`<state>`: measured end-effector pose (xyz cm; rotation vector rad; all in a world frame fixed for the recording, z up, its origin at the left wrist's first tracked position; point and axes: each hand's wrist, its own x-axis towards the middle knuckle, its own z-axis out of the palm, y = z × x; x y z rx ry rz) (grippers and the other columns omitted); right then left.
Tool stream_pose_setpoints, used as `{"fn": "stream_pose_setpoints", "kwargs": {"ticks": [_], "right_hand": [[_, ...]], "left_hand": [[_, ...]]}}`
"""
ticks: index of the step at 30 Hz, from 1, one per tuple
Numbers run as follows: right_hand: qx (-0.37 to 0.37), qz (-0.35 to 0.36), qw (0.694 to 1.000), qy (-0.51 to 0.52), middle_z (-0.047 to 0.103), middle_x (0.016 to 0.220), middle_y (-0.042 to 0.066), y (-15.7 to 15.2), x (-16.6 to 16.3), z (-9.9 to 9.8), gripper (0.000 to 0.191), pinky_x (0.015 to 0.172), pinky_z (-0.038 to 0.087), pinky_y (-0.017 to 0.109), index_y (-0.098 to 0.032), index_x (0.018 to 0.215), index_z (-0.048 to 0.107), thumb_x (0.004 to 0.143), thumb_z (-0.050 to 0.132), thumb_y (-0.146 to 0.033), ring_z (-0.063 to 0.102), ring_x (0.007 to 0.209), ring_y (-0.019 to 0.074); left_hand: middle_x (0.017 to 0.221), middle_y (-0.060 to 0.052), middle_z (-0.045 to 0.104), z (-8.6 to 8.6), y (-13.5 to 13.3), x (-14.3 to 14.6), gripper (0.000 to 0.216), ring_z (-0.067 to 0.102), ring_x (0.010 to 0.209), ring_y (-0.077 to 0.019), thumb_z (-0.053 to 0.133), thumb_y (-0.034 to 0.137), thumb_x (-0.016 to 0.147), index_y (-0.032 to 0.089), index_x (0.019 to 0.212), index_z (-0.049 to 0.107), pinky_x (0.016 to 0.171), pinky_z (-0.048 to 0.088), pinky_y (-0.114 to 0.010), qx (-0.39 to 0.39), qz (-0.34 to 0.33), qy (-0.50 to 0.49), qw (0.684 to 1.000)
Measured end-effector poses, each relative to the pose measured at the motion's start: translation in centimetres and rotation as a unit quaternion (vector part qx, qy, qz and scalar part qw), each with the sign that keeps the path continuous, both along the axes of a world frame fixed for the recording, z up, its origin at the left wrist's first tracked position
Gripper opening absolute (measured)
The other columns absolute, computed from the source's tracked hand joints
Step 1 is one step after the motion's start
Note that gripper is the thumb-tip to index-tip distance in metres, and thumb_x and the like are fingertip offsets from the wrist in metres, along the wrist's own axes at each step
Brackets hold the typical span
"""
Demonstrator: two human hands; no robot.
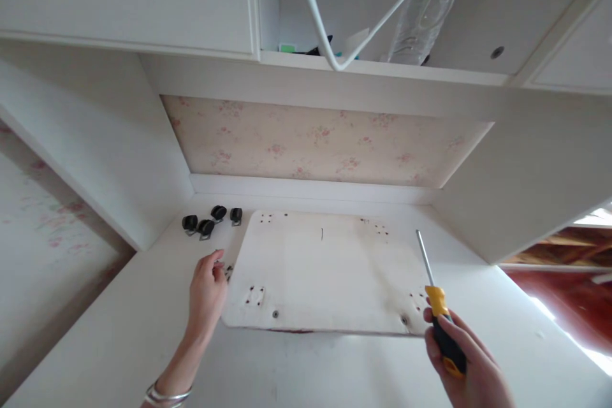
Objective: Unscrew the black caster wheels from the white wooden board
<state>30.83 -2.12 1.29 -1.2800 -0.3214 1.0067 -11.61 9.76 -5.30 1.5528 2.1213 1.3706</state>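
Observation:
My right hand (466,357) is wrapped round the yellow-and-black handle of a screwdriver (442,325), its metal shaft pointing up and away. My left hand (209,290), with silvery bangles at the wrist, has its fingers drawn together just left of the white board (325,274). Whatever is between those fingertips is too small to make out. Beside them lies a small pile of screws (229,273), partly covered by the fingers. The board lies flat, with groups of small holes near its corners. Beyond my left hand sit several black casters (205,227) with metal plates.
A white desktop (258,373) carries the board, between side panels. Overhead is a shelf (382,73) with a clear plastic bottle (423,13). A white cable (318,19) hangs down in front of it. Floral wallpaper (310,140) covers the back wall.

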Motion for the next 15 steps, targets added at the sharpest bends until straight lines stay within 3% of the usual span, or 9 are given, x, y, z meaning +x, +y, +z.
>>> {"fn": "stream_pose_setpoints", "kwargs": {"ticks": [4, 8, 11, 15], "right_hand": [[0.021, 0.055, 0.998, 0.005, 0.066, 0.092, 0.002, 2.0, -2.9, 0.5, 0.038, 0.039, 0.043, 0.018, -0.023, 0.096, 0.071, 0.063, 0.084, -0.036, 0.053, 0.056, 0.0087], [0.043, 0.112, 0.993, -0.025, 0.065, 0.093, 0.002, 2.7, -4.8, 0.4, 0.036, 0.039, 0.038, 0.018, -0.021, 0.097, 0.069, 0.068, 0.081, -0.038, 0.049, 0.055, 0.0070], [0.035, 0.113, 0.992, -0.052, 0.064, 0.087, 0.001, 1.8, -4.8, -0.4, 0.037, 0.041, 0.038, 0.019, -0.020, 0.096, 0.067, 0.069, 0.081, -0.041, 0.046, 0.053, 0.0065], [-0.053, 0.055, 0.991, -0.108, 0.052, 0.058, -0.005, -0.7, -3.8, -2.5, 0.042, 0.038, 0.036, 0.020, -0.020, 0.085, 0.060, 0.066, 0.080, -0.052, 0.042, 0.047, 0.0084]], "left_hand": [[0.104, -0.012, 0.064, 0.3, 0.6, 2.5, 0.033, 0.063, 0.086, -0.0226, 0.041, 0.020, 0.081, 0.016, 0.105, 0.062, 0.087, 0.050, -0.040, 0.018, -0.020, -0.005, 1.000], [0.107, -0.012, 0.064, 0.5, 1.0, 3.1, 0.030, 0.062, 0.091, -0.0228, 0.043, 0.020, 0.081, 0.017, 0.104, 0.062, 0.087, 0.049, -0.039, 0.038, -0.024, -0.038, 0.998], [0.104, -0.010, 0.065, 0.5, 0.1, 2.3, 0.029, 0.061, 0.078, -0.0192, 0.049, 0.030, 0.083, 0.018, 0.107, 0.060, 0.073, 0.050, -0.034, 0.011, 0.000, -0.164, 0.986], [0.085, -0.002, 0.062, 0.9, -2.1, 2.0, 0.037, 0.050, 0.056, -0.0112, 0.054, 0.050, 0.084, 0.019, 0.104, 0.056, 0.051, 0.040, -0.024, -0.046, -0.027, -0.340, 0.939]]}}
